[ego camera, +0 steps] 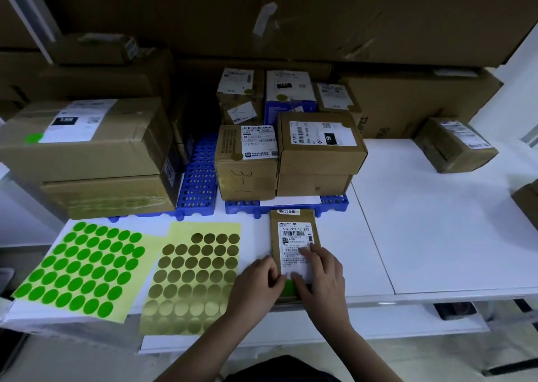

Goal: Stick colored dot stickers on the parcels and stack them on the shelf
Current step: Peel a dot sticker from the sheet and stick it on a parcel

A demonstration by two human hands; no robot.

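Both hands on the flat parcel (294,247) at the near table edge (436,291). Left hand (257,284) pinching its near-left corner, fingers curled on the edge. Right hand (321,276) flat across the shipping label (295,250), fingertips pressing a green dot sticker (288,288) onto the near end, right under the pads. Sticker mostly covered; cannot tell if fully seated.

Parcel: thin kraft mailer, white barcode label, long axis running away from the hands, far end just short of the blue pallet (286,205). Lies directly under the grip, no reach needed. Right hand nearer the sticker, left better placed for the lift.

Left of the grip: gold dot sheet (192,279) just beside, green dot sheet (84,268) further left.

Beyond the grip: stacked parcels (288,151) on the pallet, gold-dotted. Far left, large carton (84,137) with a green dot, so probably this parcel's stack.
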